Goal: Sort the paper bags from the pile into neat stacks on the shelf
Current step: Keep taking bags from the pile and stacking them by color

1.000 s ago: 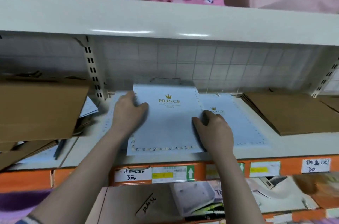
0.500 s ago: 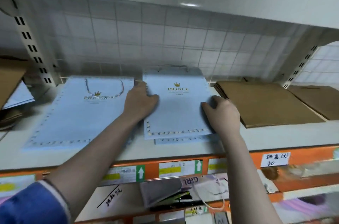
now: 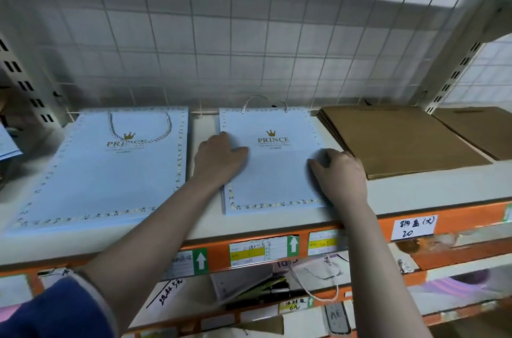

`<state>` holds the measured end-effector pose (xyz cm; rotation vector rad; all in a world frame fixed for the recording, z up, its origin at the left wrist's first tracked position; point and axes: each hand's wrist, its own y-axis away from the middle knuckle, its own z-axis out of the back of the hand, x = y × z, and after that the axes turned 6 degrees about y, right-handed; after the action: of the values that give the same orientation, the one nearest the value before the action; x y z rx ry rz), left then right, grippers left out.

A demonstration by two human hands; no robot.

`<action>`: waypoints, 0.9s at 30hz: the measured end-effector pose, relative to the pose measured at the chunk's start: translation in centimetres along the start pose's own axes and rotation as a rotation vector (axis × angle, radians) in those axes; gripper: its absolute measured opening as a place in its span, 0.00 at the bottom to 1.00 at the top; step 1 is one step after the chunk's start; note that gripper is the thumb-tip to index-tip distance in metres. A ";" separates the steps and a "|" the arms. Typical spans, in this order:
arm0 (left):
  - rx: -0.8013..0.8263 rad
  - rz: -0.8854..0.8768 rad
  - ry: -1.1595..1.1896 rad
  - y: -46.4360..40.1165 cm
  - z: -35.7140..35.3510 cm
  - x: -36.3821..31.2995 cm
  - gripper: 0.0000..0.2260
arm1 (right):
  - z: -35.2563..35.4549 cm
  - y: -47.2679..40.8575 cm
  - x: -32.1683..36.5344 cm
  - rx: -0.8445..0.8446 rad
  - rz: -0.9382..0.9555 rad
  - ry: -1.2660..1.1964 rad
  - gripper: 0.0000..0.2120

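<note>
Both my hands rest on the smaller blue paper bag (image 3: 277,168), which lies flat on the shelf (image 3: 415,193) between the larger blue bag (image 3: 110,171) to its left and the stack of brown bags (image 3: 396,138) to its right. My left hand (image 3: 219,160) lies on the bag's left edge, fingers loosely bent and thumb spread across the paper, gripping nothing. My right hand (image 3: 342,174) sits at the right edge, fingers curled down over the side; whether they pinch the edge, I cannot tell. The bag's cord handle (image 3: 264,102) points toward the wire grid (image 3: 249,33) at the back. Below, price labels (image 3: 414,227) line the orange shelf rail (image 3: 471,215).
</note>
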<state>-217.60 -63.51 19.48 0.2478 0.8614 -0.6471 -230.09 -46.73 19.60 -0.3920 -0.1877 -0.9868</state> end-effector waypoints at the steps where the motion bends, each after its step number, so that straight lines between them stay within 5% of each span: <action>1: 0.007 0.005 -0.023 -0.1 0.0 -0.1 0.12 | 0.1 0.0 0.1 0.003 0.000 0.001 0.15; 15: -0.019 -0.127 -0.306 -0.2 0.1 -0.1 0.11 | -0.6 0.1 1.1 -0.072 0.024 0.148 0.19; 21: -0.221 -0.298 -0.440 1.6 3.1 0.0 0.23 | -1.1 1.7 3.5 -0.158 0.129 0.114 0.18; 27: -0.364 -0.266 -0.540 3.9 8.3 3.1 0.26 | -2.8 3.4 8.1 -0.177 0.239 0.020 0.15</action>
<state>-208.51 -65.53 22.17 -0.3654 0.4757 -0.7434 -222.89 -52.47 18.94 -0.5528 -0.0335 -0.7732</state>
